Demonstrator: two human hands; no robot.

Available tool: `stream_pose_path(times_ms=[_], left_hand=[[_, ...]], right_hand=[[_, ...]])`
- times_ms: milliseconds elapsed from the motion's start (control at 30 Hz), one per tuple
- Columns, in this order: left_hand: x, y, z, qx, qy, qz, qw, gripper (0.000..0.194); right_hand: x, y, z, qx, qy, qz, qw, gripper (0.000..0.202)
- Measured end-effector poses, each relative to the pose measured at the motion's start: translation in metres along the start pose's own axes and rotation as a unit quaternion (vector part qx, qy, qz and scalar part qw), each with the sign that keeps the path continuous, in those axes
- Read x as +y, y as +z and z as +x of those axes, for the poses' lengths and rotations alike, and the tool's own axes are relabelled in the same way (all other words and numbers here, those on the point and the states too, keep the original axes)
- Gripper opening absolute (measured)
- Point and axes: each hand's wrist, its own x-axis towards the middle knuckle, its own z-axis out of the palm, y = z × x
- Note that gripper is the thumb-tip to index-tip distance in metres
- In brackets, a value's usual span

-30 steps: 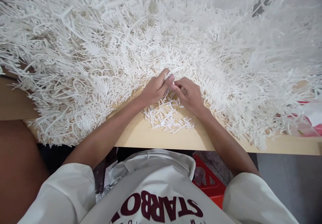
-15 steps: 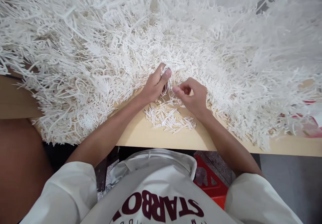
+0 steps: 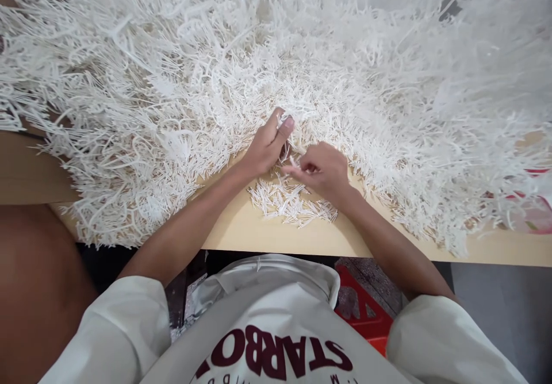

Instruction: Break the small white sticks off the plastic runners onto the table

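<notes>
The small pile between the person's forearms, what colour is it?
The small pile of pieces is white, seen best in the head view.

right hand (image 3: 326, 168) lower, nearer small white heap (image 3: 290, 204)

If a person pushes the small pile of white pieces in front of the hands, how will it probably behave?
The small pile would probably spread rather than slide as one block, since its pieces look loose and crisscrossed. They are thin, so each is likely very light. Most lie fairly straight, which suggests some stiffness.
</notes>
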Motion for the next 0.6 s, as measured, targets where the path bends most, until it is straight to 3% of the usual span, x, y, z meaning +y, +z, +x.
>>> stream_pose_path(times_ms=[67, 133, 200, 300, 467, 533, 600], left_hand=[[0.003, 0.001, -0.003, -0.041, -0.012, -0.01, 0.999, 0.043], [0.005, 0.001, -0.005, -0.063, -0.018, -0.012, 0.998, 0.041], [0.005, 0.002, -0.006, -0.061, -0.013, 0.004, 0.998, 0.039], [0.002, 0.001, -0.002, -0.055, -0.004, 0.029, 0.998, 0.04], [0.001, -0.002, 0.003, -0.043, -0.032, -0.057, 0.997, 0.044], [0.002, -0.002, 0.002, -0.047, -0.047, -0.091, 0.994, 0.046], [0.005, -0.001, 0.001, -0.062, -0.059, -0.111, 0.99, 0.048]], right_hand=[[0.007, 0.0, 0.002, 0.009, 0.103, -0.001, 0.995, 0.032], [0.014, -0.001, 0.005, -0.032, 0.123, -0.007, 0.992, 0.025], [0.016, -0.001, 0.006, -0.071, 0.085, -0.037, 0.993, 0.022], [0.01, -0.001, 0.004, -0.065, 0.012, -0.078, 0.995, 0.025], [-0.012, 0.0, -0.003, -0.066, -0.18, -0.004, 0.981, 0.022], [-0.011, -0.001, -0.004, -0.024, -0.182, -0.003, 0.983, 0.026], [-0.003, -0.002, -0.003, 0.056, -0.094, -0.016, 0.994, 0.031]])
